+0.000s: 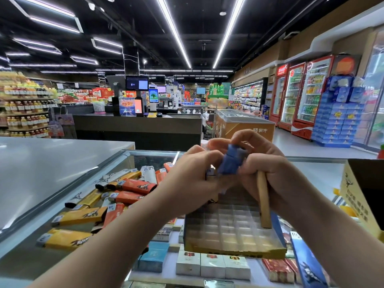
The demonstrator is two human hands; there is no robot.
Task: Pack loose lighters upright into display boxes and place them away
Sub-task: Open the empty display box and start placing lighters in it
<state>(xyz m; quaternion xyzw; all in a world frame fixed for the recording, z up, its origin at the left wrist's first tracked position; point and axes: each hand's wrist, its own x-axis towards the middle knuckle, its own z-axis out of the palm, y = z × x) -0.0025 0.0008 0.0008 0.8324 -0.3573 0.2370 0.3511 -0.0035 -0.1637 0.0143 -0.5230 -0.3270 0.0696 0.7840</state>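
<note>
Both hands meet above the gridded display box: left hand and right hand pinch what looks like blue lighters; right grip also curls round a tan stick.

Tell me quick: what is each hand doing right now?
Left hand: grips the blue lighters.
Right hand: holds the same blue lighters, fingers curled round them.
</note>
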